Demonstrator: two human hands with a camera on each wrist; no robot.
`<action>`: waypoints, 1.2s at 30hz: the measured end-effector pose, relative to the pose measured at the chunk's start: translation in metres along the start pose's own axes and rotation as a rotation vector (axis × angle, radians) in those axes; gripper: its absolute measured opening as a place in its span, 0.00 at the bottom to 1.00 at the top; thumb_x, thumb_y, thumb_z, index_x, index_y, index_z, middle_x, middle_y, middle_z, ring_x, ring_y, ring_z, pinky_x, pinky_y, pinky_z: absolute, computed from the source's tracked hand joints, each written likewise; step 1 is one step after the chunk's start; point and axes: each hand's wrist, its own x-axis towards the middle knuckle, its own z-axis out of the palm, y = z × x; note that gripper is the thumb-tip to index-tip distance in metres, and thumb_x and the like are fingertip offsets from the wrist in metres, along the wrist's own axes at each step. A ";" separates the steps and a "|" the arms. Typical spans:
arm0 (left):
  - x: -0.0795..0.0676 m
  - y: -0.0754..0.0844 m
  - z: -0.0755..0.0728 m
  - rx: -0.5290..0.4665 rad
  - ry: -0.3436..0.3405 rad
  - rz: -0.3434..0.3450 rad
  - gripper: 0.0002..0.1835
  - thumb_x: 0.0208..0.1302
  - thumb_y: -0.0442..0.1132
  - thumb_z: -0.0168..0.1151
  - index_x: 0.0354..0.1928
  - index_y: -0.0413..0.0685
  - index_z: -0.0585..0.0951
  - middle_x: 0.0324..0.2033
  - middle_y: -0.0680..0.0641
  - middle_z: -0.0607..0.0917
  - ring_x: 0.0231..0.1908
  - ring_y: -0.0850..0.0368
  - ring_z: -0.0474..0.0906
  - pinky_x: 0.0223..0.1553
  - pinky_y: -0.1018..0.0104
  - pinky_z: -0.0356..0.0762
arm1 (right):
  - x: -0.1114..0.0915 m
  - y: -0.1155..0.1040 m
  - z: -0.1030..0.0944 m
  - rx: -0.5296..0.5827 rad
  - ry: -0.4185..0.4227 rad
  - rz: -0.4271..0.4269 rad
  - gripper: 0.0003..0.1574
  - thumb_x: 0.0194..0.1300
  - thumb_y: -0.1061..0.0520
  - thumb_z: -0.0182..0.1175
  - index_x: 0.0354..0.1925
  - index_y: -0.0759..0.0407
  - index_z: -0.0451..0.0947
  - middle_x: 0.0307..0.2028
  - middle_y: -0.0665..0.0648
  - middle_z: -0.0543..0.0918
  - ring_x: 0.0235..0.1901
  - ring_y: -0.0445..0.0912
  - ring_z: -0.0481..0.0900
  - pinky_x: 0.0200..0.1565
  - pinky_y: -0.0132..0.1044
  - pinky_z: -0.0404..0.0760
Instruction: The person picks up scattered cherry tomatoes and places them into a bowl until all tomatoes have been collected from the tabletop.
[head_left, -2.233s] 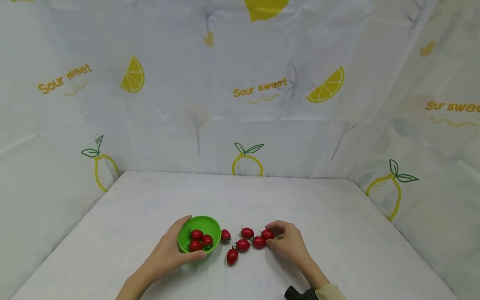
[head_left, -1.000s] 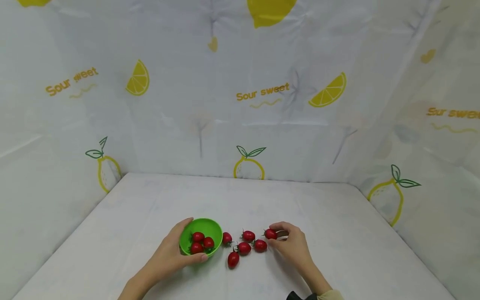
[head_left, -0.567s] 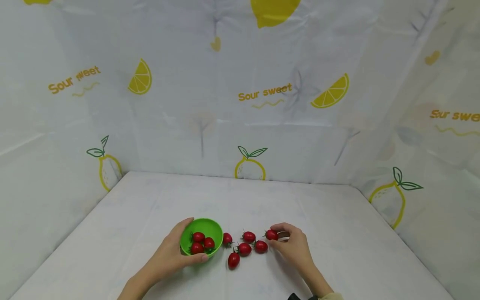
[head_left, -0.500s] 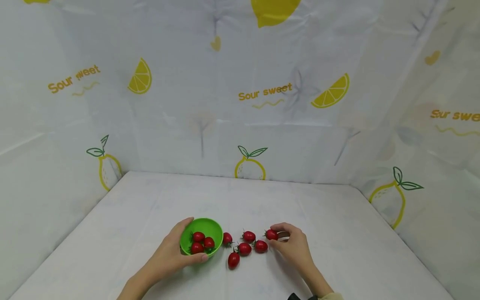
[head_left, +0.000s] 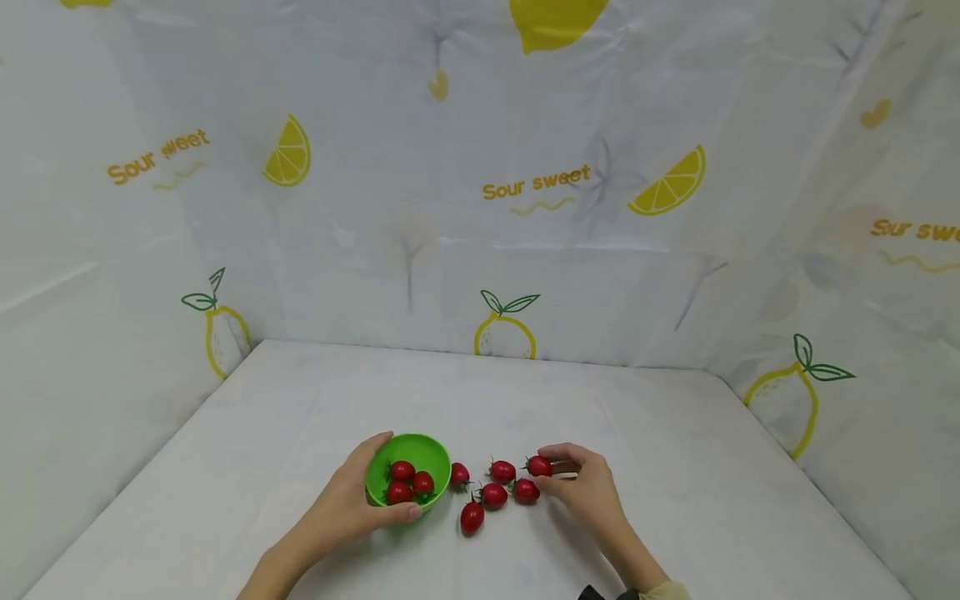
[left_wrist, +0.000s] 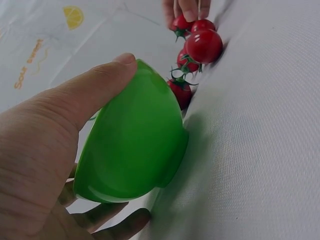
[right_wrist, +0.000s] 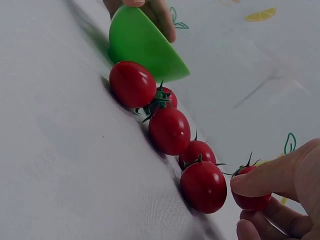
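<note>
My left hand (head_left: 348, 500) grips a green bowl (head_left: 435, 454) at its left side, thumb along the near rim and fingers round the far side. Three red cherry tomatoes (head_left: 402, 472) lie inside it, their green tops still on. In the left wrist view the bowl (left_wrist: 135, 140) hides its contents. My right hand (head_left: 588, 483) pinches a single cherry tomato (head_left: 538, 466) between thumb and fingers, to the right of the bowl. The right wrist view shows this held tomato (right_wrist: 250, 192) beside and slightly apart from a tomato on the table (right_wrist: 204, 187).
Several more cherry tomatoes (head_left: 493, 497) lie loosely grouped on the white table (head_left: 645, 433) between the two hands. The leftmost tomato (head_left: 459, 477) sits right at the bowl's side. A white cloth backdrop (head_left: 360, 233) with lemon prints stands behind and at both sides.
The right hand has raised its tomato off the group, and in the last half second moved it slightly left. The left hand keeps its grip on the bowl. The head view has shifted a little.
</note>
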 end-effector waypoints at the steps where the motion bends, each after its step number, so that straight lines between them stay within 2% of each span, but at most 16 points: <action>1: 0.000 0.000 0.000 0.002 0.000 0.003 0.58 0.41 0.62 0.79 0.73 0.47 0.61 0.66 0.46 0.68 0.64 0.46 0.66 0.60 0.43 0.69 | 0.000 -0.001 0.001 0.010 -0.009 0.003 0.20 0.50 0.67 0.74 0.44 0.60 0.84 0.37 0.51 0.85 0.41 0.48 0.81 0.44 0.41 0.82; 6: -0.001 0.000 0.000 0.007 0.000 0.015 0.59 0.42 0.62 0.79 0.73 0.47 0.61 0.67 0.45 0.68 0.65 0.45 0.65 0.61 0.42 0.67 | 0.003 -0.009 0.004 0.045 -0.066 -0.007 0.20 0.50 0.67 0.74 0.44 0.60 0.84 0.39 0.51 0.84 0.41 0.49 0.80 0.40 0.39 0.82; 11: -0.001 -0.002 -0.002 0.008 -0.002 0.016 0.58 0.42 0.62 0.79 0.73 0.48 0.61 0.67 0.45 0.68 0.65 0.45 0.64 0.61 0.42 0.66 | 0.005 -0.025 0.011 0.072 -0.166 -0.043 0.20 0.52 0.66 0.73 0.46 0.61 0.84 0.39 0.53 0.84 0.40 0.51 0.81 0.37 0.40 0.84; 16: 0.000 -0.001 -0.002 0.011 -0.003 0.025 0.59 0.42 0.63 0.79 0.73 0.47 0.61 0.67 0.46 0.68 0.65 0.46 0.64 0.62 0.43 0.66 | 0.007 -0.041 0.018 0.044 -0.262 -0.112 0.19 0.54 0.64 0.73 0.46 0.61 0.83 0.39 0.53 0.84 0.40 0.50 0.81 0.40 0.40 0.84; 20: 0.001 -0.001 -0.002 0.019 -0.005 0.027 0.59 0.42 0.64 0.78 0.73 0.47 0.61 0.66 0.46 0.68 0.64 0.47 0.65 0.61 0.43 0.67 | 0.007 -0.049 0.023 0.038 -0.319 -0.144 0.19 0.55 0.63 0.73 0.46 0.59 0.83 0.38 0.53 0.83 0.39 0.51 0.81 0.38 0.40 0.84; 26: 0.002 -0.001 -0.001 0.027 -0.003 0.028 0.59 0.42 0.64 0.78 0.72 0.47 0.61 0.66 0.46 0.68 0.64 0.47 0.65 0.61 0.43 0.67 | 0.006 -0.055 0.031 0.076 -0.349 -0.165 0.18 0.55 0.62 0.73 0.46 0.59 0.83 0.38 0.53 0.83 0.38 0.50 0.80 0.35 0.38 0.84; 36: 0.001 -0.001 -0.003 -0.009 -0.015 0.023 0.58 0.42 0.62 0.79 0.73 0.48 0.60 0.66 0.46 0.68 0.64 0.48 0.65 0.63 0.43 0.64 | 0.007 -0.060 0.043 0.106 -0.388 -0.216 0.17 0.57 0.61 0.72 0.46 0.60 0.83 0.39 0.51 0.85 0.40 0.47 0.82 0.41 0.35 0.82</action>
